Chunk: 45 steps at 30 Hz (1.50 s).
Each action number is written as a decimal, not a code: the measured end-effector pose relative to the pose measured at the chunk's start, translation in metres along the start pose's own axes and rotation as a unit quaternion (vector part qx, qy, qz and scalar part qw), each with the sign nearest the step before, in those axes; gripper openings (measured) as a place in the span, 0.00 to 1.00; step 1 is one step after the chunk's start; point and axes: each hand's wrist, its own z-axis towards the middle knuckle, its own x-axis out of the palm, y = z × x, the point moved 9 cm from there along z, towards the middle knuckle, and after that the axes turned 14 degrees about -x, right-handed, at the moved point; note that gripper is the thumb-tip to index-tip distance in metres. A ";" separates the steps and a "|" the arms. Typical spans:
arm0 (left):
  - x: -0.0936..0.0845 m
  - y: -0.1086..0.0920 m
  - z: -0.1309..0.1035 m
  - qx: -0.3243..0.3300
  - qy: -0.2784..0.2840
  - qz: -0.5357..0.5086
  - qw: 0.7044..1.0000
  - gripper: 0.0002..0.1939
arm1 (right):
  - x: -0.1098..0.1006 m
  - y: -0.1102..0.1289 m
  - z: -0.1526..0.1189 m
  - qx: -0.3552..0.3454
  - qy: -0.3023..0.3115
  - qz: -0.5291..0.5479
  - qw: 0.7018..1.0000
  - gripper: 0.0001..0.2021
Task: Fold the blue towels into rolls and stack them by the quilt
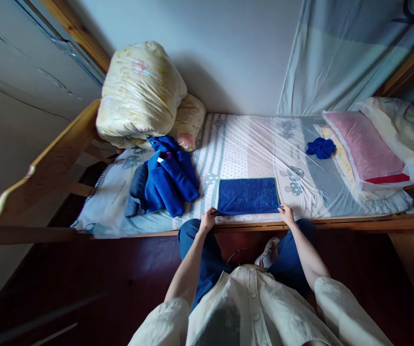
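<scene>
A blue cloth [247, 195] with a thin green edge lies spread as a flat rectangle near the front edge of the bed. Its near left corner is pinched in my left hand [208, 220]. At the near right corner, my right hand [286, 214] grips the same cloth between thumb and fingers. Left of it rests a loose heap of blue cloths [169, 175], with a small white tag showing. A small crumpled blue cloth [321, 148] sits farther right on the bed.
The bed [234, 154] has a patterned sheet and a wooden front rail [358, 223]. A bulky yellowish quilt [140, 91] stands at the back left. On the right are a pink pillow [367, 146] and bedding in clear plastic. A curtain [322, 62] hangs behind.
</scene>
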 end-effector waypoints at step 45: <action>0.043 -0.009 -0.039 0.155 -0.057 0.135 0.977 0.23 | 0.020 0.033 -0.022 -0.176 0.002 -0.223 0.959 0.20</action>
